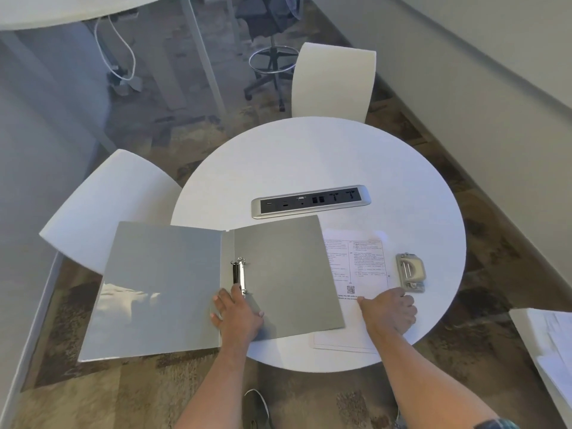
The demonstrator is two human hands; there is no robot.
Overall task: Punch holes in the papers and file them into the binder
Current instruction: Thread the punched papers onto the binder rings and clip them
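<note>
One open binder (pixel 192 283) is pressed flat by the left hand (pixel 236 314), one printed sheet (pixel 356 267) pinned under the loosely curled right hand (pixel 390 311), one hole punch (pixel 410 273) untouched.

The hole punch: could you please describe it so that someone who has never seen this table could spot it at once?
Start at the round white table and go to its right edge, past the open grey binder and the printed papers. The hole punch lies there, just beyond the right hand. It is the only small, beige, boxy item with metal parts, unlike the flat sheets beside it.
</note>
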